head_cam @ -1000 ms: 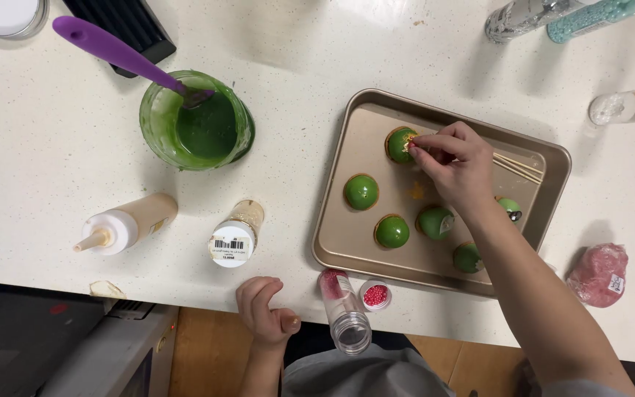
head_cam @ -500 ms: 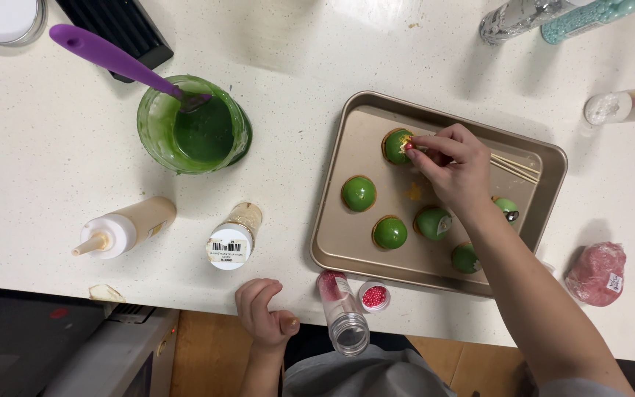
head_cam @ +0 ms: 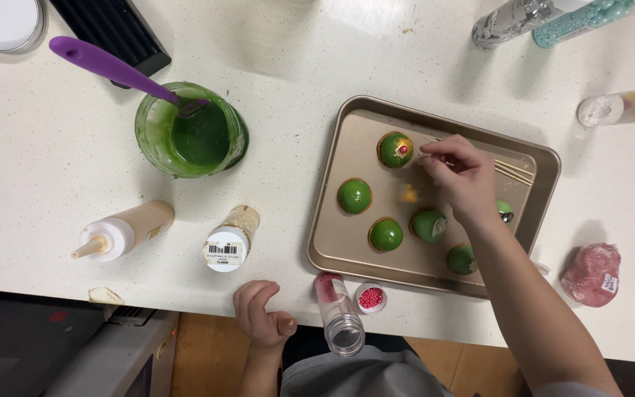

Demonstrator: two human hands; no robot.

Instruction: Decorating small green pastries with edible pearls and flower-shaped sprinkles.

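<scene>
White speckled tabletop [head_cam: 317, 66] carries everything. Next in size, the gold baking tray [head_cam: 347, 250] sits right of centre, holding green-glazed domes. The glass bowl of green glaze [head_cam: 192, 132] stands left of the tray, a purple-handled spatula [head_cam: 108, 66] leaning in it with the handle pointing up-left. A black ridged rack [head_cam: 112, 29] lies at the top edge behind the spatula.

Your right hand [head_cam: 464, 176] hovers over the tray's upper middle — grip pressed together, thumb and forefinger pinching something too small to tell, fingertips just beside the top dome [head_cam: 395, 149]. That dome carries a red bead and gold flecks on top. The other domes are plain green: one at left [head_cam: 354, 195], one lower centre [head_cam: 386, 234], one just under your wrist [head_cam: 428, 225], one near the tray's front edge [head_cam: 462, 259]. Thin wooden skewers [head_cam: 516, 173] lie on the tray beyond your hand.

Your left hand [head_cam: 259, 316] rests at the tabletop's near edge — fingers curled in loosely, holding nothing. Just right of it lie a clear sprinkle jar [head_cam: 339, 316] on its side and its small cap of red beads [head_cam: 370, 298]. A squeeze bottle [head_cam: 123, 231] and a small gold-glitter jar [head_cam: 229, 239] lie on their sides left of the tray. Pink wrapped lump [head_cam: 593, 273] at far right.
</scene>
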